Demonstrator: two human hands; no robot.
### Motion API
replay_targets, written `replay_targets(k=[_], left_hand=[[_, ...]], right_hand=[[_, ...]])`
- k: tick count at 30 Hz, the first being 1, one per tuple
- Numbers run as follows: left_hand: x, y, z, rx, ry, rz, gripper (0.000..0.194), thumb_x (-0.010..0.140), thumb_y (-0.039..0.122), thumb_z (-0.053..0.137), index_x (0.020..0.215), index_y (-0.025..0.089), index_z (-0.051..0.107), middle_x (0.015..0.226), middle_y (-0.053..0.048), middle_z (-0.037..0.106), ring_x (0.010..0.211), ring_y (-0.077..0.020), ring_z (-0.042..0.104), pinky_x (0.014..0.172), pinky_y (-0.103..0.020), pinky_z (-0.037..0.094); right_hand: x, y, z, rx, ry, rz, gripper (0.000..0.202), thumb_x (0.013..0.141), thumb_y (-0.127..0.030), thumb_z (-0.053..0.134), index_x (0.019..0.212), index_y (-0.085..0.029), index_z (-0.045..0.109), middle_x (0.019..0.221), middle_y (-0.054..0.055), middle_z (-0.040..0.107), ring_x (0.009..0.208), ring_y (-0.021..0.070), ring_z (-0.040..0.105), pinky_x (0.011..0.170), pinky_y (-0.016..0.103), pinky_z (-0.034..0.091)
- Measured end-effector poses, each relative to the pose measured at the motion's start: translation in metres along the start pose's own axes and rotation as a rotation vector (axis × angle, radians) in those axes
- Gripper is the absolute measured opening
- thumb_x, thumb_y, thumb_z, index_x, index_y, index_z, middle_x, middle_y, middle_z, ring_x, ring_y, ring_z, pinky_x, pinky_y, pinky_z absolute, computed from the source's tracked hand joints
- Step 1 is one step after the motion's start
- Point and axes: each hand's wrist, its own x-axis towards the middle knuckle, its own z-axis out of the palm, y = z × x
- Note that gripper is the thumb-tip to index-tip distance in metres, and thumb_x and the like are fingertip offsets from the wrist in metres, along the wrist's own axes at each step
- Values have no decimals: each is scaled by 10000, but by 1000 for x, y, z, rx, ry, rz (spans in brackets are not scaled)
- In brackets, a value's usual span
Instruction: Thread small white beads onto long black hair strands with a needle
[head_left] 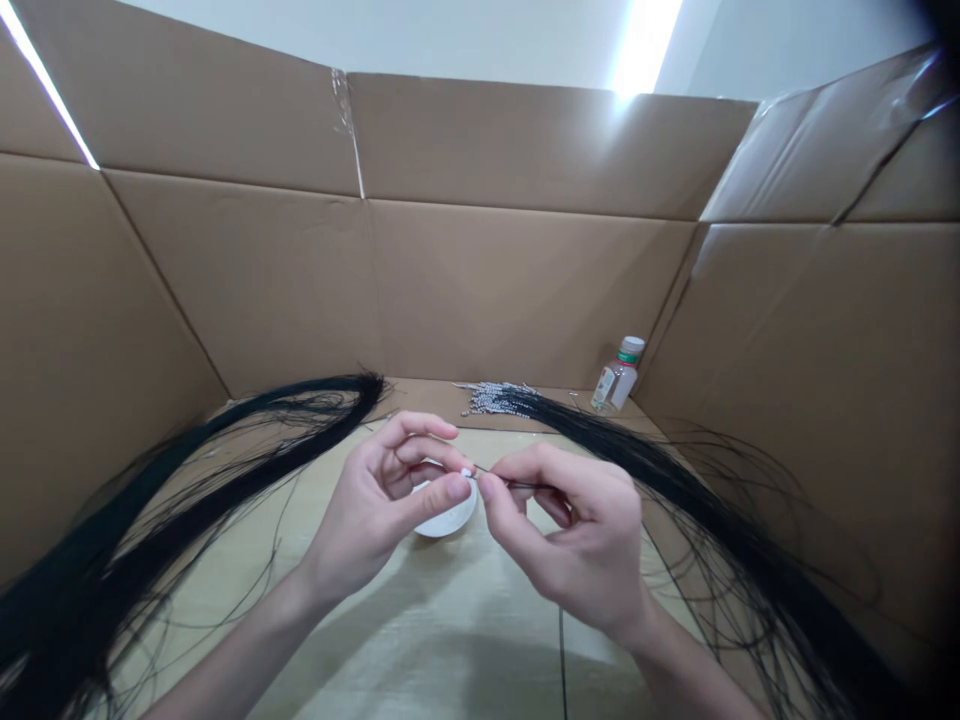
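Note:
Between thumb and fingertips, my left hand (401,490) pinches a small white bead (466,473). Close on its right, my right hand (574,520) grips a thin dark cord (525,486) between thumb and forefinger, its end at the bead. Whether the cord passes through the bead is too small to tell. A length of dark cord (562,660) hangs below the right hand. Behind and under my left fingers sits a round white dish (448,520), partly hidden; its contents are not clear.
A thick bundle of black cords (300,450) lies along the left. Another black bundle (675,490) runs down the right, its far end carrying many silvery-white beads (499,398). A clear bottle (618,375) with a white cap stands in the back right corner. Cardboard walls (525,290) surround the table (360,650).

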Motion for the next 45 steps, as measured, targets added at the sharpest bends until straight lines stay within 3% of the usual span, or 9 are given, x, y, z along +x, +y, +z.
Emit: replay_targets(k=[8, 30, 40, 45], left_hand=[[1, 1, 1, 122, 39, 104, 121, 827, 165, 839, 873, 271, 802, 868, 35, 786, 806, -82, 730, 734, -108, 576], [0, 3, 1, 188, -19, 118, 138, 864, 192, 800, 892, 320, 842, 889, 24, 802, 826, -107, 729, 733, -137, 567], [-6, -1, 3, 157, 148, 77, 106, 837, 201, 834, 866, 301, 812, 891, 38, 781, 836, -100, 726, 755, -129, 578], [-11, -3, 5, 98, 177, 53, 97, 865, 214, 812, 887, 309, 813, 906, 44, 799, 819, -102, 740, 771, -148, 594]], right_hand=[[2, 0, 0, -36, 9, -4, 126, 847, -83, 689, 748, -160, 680, 575, -51, 600, 470, 61, 506, 492, 191, 451], [2, 4, 0, -89, -22, -27, 108, 856, -97, 674, 777, -166, 701, 571, -60, 580, 478, 68, 498, 518, 210, 440], [2, 4, 1, 6, -104, 114, 152, 929, -155, 664, 784, -180, 704, 614, -49, 622, 481, 69, 430, 472, 230, 336], [2, 5, 4, 54, -97, 138, 169, 939, -164, 667, 773, -178, 696, 606, -51, 620, 483, 65, 429, 477, 223, 334]])
